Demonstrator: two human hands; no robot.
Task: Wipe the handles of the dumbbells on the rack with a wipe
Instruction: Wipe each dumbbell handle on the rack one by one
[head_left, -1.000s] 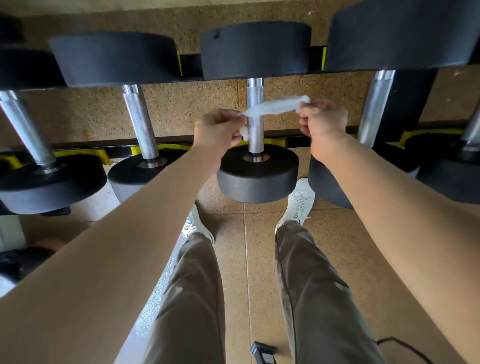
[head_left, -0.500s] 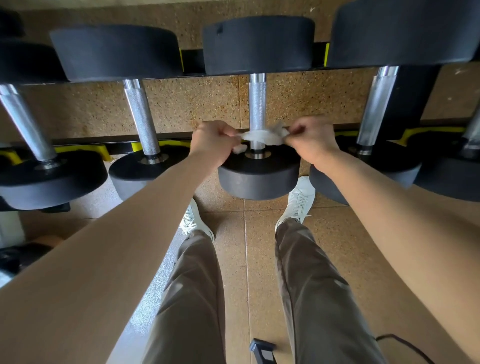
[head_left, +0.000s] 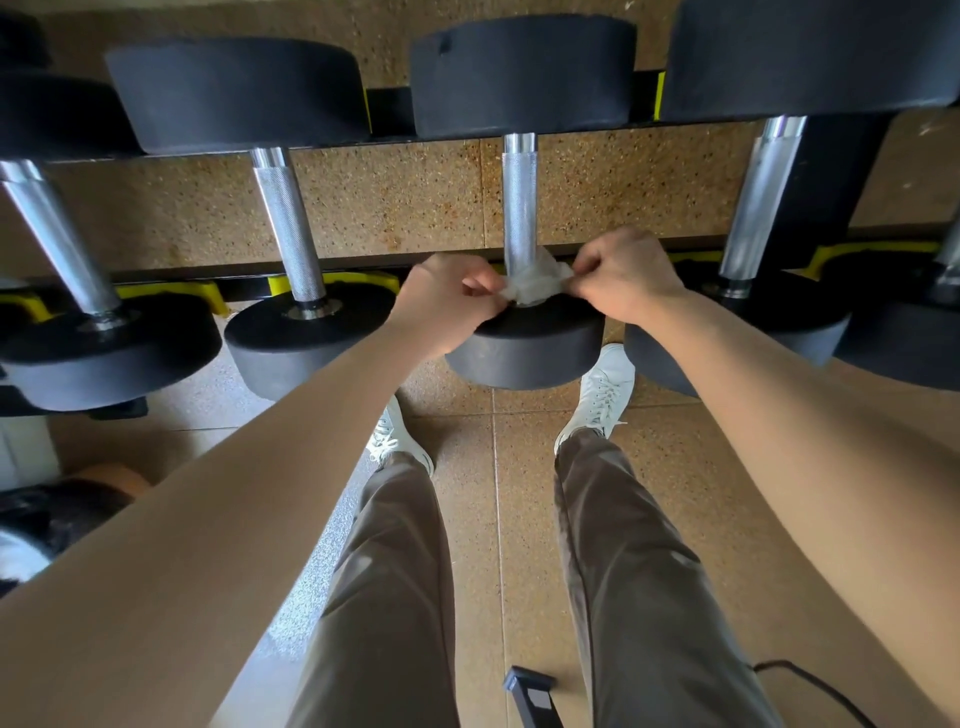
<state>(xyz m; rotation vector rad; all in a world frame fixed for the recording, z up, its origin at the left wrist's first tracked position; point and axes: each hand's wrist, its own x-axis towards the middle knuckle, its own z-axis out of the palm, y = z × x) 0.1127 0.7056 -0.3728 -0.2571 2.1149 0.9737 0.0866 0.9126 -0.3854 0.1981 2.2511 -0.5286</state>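
The wipe (head_left: 531, 283) is bunched round the near end of the middle dumbbell's handle (head_left: 518, 202), just above the near head (head_left: 524, 348), and it sits between the two hands. The left hand (head_left: 447, 301) is on the wipe's left side, its fingers curled and pinching that end. The right hand (head_left: 623, 275) is on the other side of the handle, its fingers also curled, and it pinches the right end. The hands are held apart with the handle and wipe between them, both down close to the near head. The left hand overlaps the head's top edge; whether it touches it cannot be told. Above the wipe the knurled steel of the handle is bare up to the far head (head_left: 522, 78).

The dumbbell lies across the rack (head_left: 171, 293), a black rail with yellow cradles, in a row with others: one just to the left (head_left: 288, 228), another further left (head_left: 57, 239), and one to the right (head_left: 758, 197). Below, the person's legs in brown trousers (head_left: 395, 597) and white shoes (head_left: 602, 395) stand on a speckled brown floor (head_left: 467, 519).
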